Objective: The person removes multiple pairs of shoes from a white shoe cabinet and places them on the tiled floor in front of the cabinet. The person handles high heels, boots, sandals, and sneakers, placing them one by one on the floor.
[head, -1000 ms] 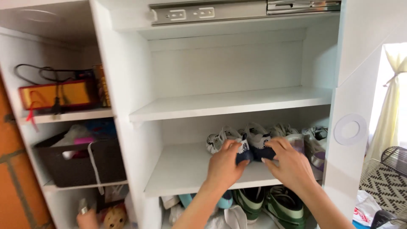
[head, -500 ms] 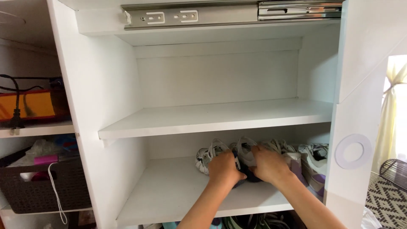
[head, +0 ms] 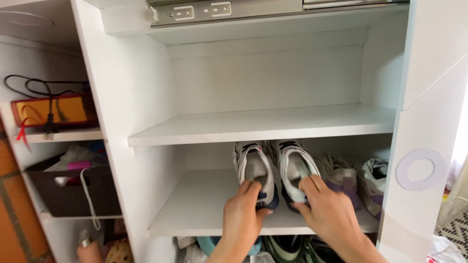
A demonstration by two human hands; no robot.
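The left hand [head: 242,214] clasps the heel end of the left sneaker [head: 254,170], fingers curled over the tongue and thumb under the navy heel. The right hand [head: 331,216] holds the right sneaker [head: 292,168] the same way, fingertips pressed into the collar. Each hand is closed on its own shoe; neither hand is spread.

Both sneakers are tipped up, heels toward the person and toes pointing up and back toward the rear wall of the cabinet. Their long axes run parallel, front to back, side by side and almost touching. They sit above the middle shelf [head: 195,204], below the upper shelf [head: 263,126]. Each shoe lies directly ahead of the hand that grips it, so neither hand is nearer to the other's shoe.

A purple-trimmed sneaker [head: 341,178] stands just beside the right sneaker, with another shoe [head: 375,180] beyond it.

Compared with half a second ago, the pair is raised and tilted: then the shoes lay low on the shelf with the hands covering them; now their white insides face the camera.
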